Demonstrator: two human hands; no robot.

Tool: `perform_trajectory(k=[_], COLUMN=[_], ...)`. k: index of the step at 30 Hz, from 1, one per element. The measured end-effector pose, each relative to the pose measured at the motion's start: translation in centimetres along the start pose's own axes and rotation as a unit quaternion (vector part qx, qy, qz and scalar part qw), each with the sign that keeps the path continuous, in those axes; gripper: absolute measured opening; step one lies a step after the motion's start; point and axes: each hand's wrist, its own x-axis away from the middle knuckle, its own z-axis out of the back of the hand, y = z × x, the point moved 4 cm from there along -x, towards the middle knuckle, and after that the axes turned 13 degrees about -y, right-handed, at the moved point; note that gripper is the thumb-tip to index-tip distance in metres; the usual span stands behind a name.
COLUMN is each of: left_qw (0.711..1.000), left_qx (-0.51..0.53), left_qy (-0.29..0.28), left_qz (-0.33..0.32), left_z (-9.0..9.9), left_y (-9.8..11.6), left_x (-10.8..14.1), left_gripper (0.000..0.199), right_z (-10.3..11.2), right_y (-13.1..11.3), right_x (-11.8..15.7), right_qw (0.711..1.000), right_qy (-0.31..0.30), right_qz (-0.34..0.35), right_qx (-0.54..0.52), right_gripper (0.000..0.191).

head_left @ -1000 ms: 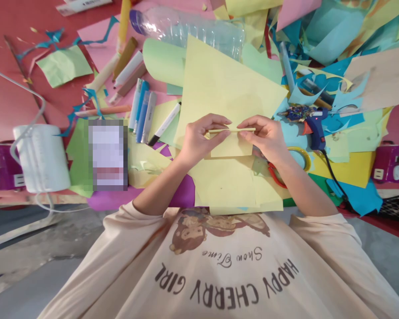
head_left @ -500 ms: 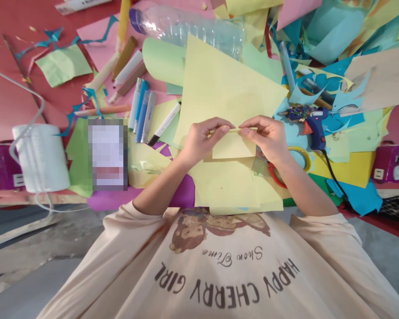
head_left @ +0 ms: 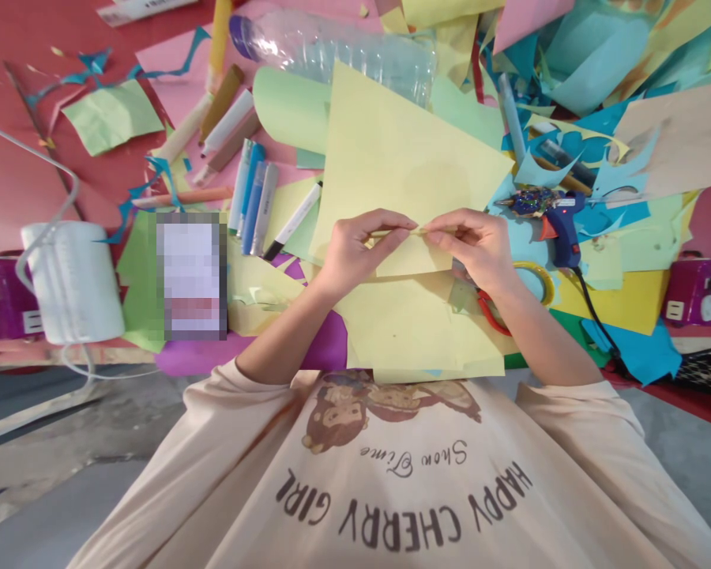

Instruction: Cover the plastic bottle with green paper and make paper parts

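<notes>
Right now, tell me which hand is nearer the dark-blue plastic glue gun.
Right. The right hand, pinching pale yellow paper, is left of the glue gun; the left hand is farther left.

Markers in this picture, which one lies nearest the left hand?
The white, black-ended marker: it lies apart, between the left hand and the bunched blue and grey markers.
</notes>
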Motion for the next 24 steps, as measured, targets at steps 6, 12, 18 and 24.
perform_trajectory(k=[6, 12, 18, 24], left_qw=[0.998, 0.998, 0.996, 0.996], left_qx=[0.001, -0.004, -0.021, -0.041], left_qy=[0.008, 0.014, 0.024, 0.021], left_qz=[-0.062, -0.067, -0.082, -0.080], left_z=[0.06, 0.03, 0.05, 0.10], left_y=[0.19, -0.04, -0.31, 0.01], left_x=[0.15, 0.30, 0.42, 0.35], left_gripper=[0.009, 0.011, 0.009, 0.008], right_z=[-0.22, -0.21, -0.25, -0.21], right_y=[-0.61, -0.60, -0.78, -0.94], right_x=[0.19, 0.15, 0.02, 0.07], right_qw=[0.998, 0.996, 0.997, 0.994], right_qy=[-0.001, -0.011, -0.020, -0.029], right_qz=[0.069, 0.086, 0.077, 0.101], right_qx=[0.000, -0.001, -0.003, -0.022], right_gripper=[0.008, 0.010, 0.011, 0.011])
